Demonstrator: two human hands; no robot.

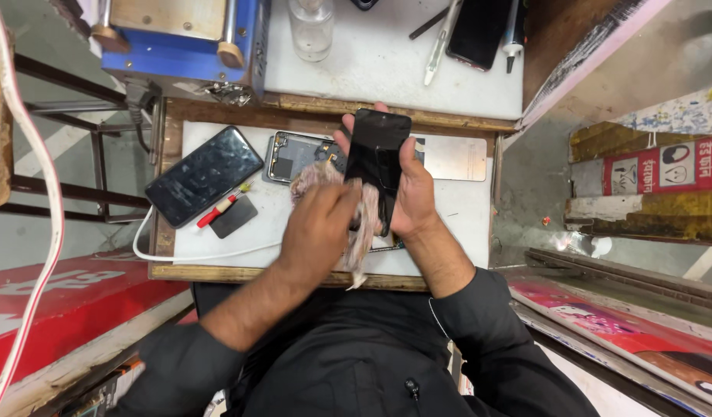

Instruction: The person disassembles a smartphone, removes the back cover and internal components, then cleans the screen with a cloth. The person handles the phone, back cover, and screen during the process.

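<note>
Cluttered white workbench (464, 208), right hand (412, 193) gripping black phone (377, 158), blurred left hand (319, 224) clutching cloth (362, 232).

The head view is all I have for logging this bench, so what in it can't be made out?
- Left hand: motion-blurred; its fingers and grip on the pinkish cloth unclear.
- Black screen panel: lower end hidden by cloth and right hand.
- Opened phone body: right part behind the panel and hands.
- Blue machine, clear bottle: cut off by the top edge.
</note>
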